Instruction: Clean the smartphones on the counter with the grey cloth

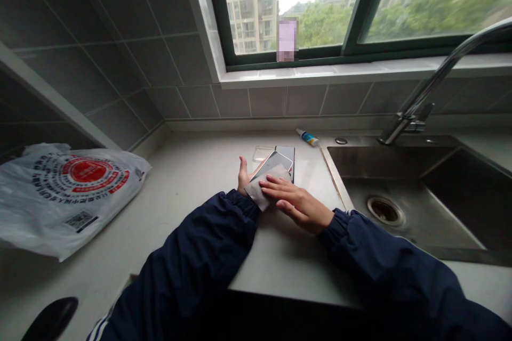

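Head view: right hand, fingers flat, presses gray cloth on smartphone; left hand, fingers curled on phone's edge, kitchen counter.

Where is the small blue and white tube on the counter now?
In the head view, the tube lies at the back of the counter, beside the left rim of the steel sink and beyond the dark phone.

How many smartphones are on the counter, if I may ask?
2: a silver-edged dark smartphone tilted against the left hand, partly under a grey cloth; a flat black smartphone beneath it. Others may be hidden.
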Available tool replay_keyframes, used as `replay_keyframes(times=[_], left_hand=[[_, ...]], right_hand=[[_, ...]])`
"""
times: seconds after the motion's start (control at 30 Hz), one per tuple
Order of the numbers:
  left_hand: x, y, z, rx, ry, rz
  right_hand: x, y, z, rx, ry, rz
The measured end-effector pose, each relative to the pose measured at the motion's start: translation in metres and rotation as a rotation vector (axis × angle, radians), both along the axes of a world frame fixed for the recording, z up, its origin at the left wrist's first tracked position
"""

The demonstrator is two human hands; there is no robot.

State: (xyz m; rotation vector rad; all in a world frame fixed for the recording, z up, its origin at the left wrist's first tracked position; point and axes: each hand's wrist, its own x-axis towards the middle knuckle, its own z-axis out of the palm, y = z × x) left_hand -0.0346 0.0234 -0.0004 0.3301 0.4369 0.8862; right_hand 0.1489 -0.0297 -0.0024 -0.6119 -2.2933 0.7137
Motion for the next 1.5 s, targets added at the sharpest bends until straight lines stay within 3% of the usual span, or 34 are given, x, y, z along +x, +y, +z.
replay_keyframes(times=[0.23,0.43,0.67,0.8,1.0,1.2,1.5], left_hand=[[0.004,-0.004,-0.001,-0.004,-0.09,0.02],[-0.006,0.002,-0.004,0.018,-0.059,-0.163],[-0.013,0.003,-0.007,0.085,-0.034,-0.19],[-0.009,0.001,-0.004,0.07,-0.016,-0.148],[0.001,-0.003,-0.004,0.04,-0.052,0.059],[0.0,-0.002,-0.003,0.061,-0.048,0.038],[0.0,0.001,-0.001,0.029,0.012,0.046]], right_hand=[[0.006,0.007,-0.002,0.064,-0.032,-0.139],[0.012,0.017,-0.013,0.099,-0.057,-0.313],[0.015,0.02,-0.017,0.112,-0.083,-0.433],[0.013,0.016,-0.014,0.1,-0.094,-0.38],[0.007,0.007,-0.006,0.096,-0.091,-0.19],[0.004,-0.002,0.003,0.128,-0.091,-0.041],[0.001,-0.004,0.003,0.184,-0.177,-0.011]])
